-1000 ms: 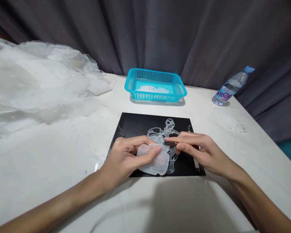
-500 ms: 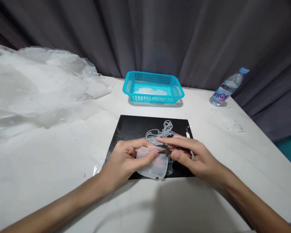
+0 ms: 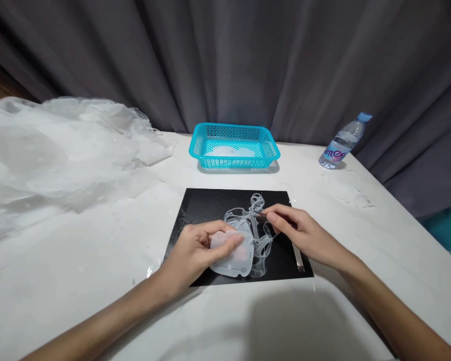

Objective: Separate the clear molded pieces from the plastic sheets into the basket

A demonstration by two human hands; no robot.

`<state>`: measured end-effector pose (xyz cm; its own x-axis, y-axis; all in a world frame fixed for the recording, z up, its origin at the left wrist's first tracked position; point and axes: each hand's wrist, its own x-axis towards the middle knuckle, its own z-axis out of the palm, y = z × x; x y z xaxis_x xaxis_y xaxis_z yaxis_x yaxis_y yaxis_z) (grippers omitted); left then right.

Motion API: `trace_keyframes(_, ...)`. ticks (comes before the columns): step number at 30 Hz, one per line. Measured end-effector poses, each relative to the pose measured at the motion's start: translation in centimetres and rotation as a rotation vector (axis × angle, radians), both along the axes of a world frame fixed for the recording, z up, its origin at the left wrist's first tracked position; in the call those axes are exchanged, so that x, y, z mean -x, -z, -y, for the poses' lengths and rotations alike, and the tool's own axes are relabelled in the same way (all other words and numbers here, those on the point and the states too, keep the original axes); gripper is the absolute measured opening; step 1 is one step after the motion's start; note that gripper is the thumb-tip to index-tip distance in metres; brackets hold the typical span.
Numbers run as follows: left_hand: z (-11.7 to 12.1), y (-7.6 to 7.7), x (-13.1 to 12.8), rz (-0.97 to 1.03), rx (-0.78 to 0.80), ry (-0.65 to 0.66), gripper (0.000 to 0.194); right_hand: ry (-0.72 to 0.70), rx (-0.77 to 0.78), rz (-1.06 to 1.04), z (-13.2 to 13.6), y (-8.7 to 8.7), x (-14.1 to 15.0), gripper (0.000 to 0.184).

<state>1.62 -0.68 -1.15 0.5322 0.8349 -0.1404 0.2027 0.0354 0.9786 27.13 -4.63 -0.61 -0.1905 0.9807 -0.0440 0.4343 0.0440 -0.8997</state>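
Note:
My left hand point(image 3: 206, 245) grips a translucent, whitish flat piece point(image 3: 233, 258) with rounded corners and small notches, thumb on top. It is held over the near part of a black mat point(image 3: 203, 205). Fingers pinched, my right hand point(image 3: 304, 230) is at the mat's right side, beside a tangle of clear, cut-out scraps point(image 3: 261, 245). A thin dark tip shows at its fingertips; what it belongs to is hidden. Partly under that hand, a slim, pale tool with a shiny end point(image 3: 298, 260) lies along the mat's right edge.
Behind the mat stands a blue perforated basket point(image 3: 233, 163) with whitish pieces inside. A large heap of translucent sheets point(image 3: 60, 145) covers the table's left. At right are a water bottle point(image 3: 340, 145) and a clear scrap point(image 3: 361, 200). A dark curtain point(image 3: 248, 60) hangs behind.
My right hand has moved away from the flat piece, up and to the right. The dark pointed metal tool at the piece's edge is mostly out of sight. My left hand keeps its hold.

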Motion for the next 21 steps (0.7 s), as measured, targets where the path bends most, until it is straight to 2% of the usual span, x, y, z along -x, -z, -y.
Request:
trace_keyframes(4, 0.0, 0.3, 0.1, -0.009, -0.007, 0.003, 0.027, 0.226, -0.142, 0.198, -0.9, 1.7, -1.0, 0.033)
trace_keyframes(7, -0.2, 0.4, 0.3, -0.009, -0.002, 0.027, 0.039, 0.369, -0.284, 0.397, -1.9, 3.4, -2.3, 0.029)
trace_keyframes(9, -0.3, 0.3, 0.4, -0.028, -0.036, 0.041, 0.042, 0.386, -0.327, 0.483, -2.5, 4.4, -3.0, 0.028)
trace_keyframes(14, -0.4, 0.3, 0.5, -0.074, -0.148, 0.037, 0.029, 0.369, -0.373, 0.617, -3.3, 5.7, -3.8, 0.027)
trace_keyframes(21, -0.5, 0.4, 0.4, 0.100, 0.026, 0.008, 0.029, 0.406, -0.457, 0.866, -3.2, 5.7, -3.8, 0.030)
